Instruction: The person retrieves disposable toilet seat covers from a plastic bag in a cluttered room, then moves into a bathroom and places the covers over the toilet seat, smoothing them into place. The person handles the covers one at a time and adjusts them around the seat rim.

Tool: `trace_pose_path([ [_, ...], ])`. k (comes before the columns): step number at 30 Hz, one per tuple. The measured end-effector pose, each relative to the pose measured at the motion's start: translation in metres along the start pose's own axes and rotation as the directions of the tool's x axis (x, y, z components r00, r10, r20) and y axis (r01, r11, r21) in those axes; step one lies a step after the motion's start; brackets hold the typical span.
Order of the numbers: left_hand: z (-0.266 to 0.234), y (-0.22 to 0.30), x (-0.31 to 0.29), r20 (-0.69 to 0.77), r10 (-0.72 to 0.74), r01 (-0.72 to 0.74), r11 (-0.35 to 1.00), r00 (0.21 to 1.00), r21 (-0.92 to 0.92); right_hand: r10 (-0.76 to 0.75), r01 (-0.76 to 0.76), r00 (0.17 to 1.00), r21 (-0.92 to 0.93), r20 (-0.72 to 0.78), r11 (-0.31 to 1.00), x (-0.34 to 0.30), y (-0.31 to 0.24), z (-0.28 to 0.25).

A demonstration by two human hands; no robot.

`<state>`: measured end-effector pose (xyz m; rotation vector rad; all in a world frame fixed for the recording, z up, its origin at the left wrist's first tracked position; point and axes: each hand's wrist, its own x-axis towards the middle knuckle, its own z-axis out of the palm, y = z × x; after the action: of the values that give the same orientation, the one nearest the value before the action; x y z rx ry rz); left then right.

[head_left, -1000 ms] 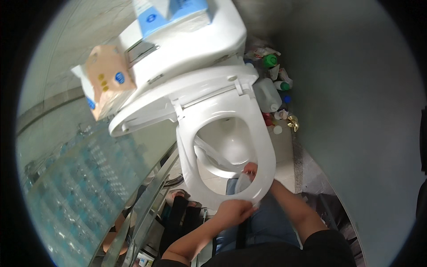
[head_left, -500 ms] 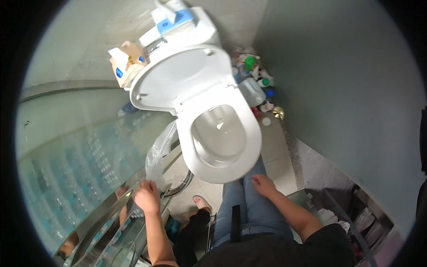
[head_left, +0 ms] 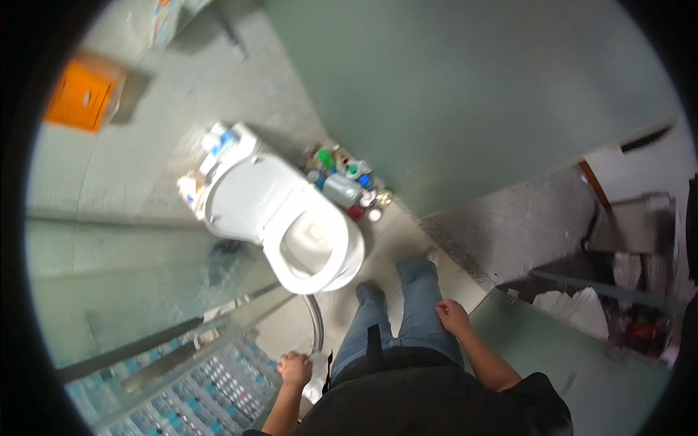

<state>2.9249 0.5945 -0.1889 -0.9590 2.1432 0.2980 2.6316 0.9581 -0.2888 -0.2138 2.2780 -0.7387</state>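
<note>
My left hand [head_left: 295, 369] is closed on a thin, translucent plastic bag [head_left: 317, 376], which hangs beside my hip, partly hidden by my body. Beside my thigh, my right hand [head_left: 454, 317] has its fingers loosely curled in, with nothing showing in them. Ahead of my legs stands a white toilet [head_left: 347, 265], its lid [head_left: 251, 192] and seat raised. A blue-and-white tissue pack [head_left: 220, 140] rests on the tank, and a beige tissue pack [head_left: 191, 189] sits next to the lid.
Several bottles, including a large translucent jug [head_left: 342, 190], crowd the floor right of the toilet. A frosted glass panel [head_left: 451, 87] rises at right, a glass door [head_left: 552, 356] nearer me. Packed bottles with blue caps [head_left: 211, 385] lie at left. An orange box [head_left: 80, 94] hangs on the wall.
The view has turned and pulled back from the toilet, bringing the orange box and doorway into sight. My left hand has drawn back beside my body with the plastic bag.
</note>
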Motion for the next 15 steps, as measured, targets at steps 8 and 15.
trace_pose_path([
  [8,-0.091,0.358,0.029,-0.041,0.826,-0.487,0.291,0.562,-0.824,-0.104,0.128,0.991,0.405,-0.080,0.905,-0.026,0.017,-0.141],
  [15,-0.134,0.662,-0.023,-0.021,0.979,-0.504,0.086,0.204,-0.860,-0.013,0.259,0.918,0.571,-0.397,0.779,-0.016,0.136,-0.313],
])
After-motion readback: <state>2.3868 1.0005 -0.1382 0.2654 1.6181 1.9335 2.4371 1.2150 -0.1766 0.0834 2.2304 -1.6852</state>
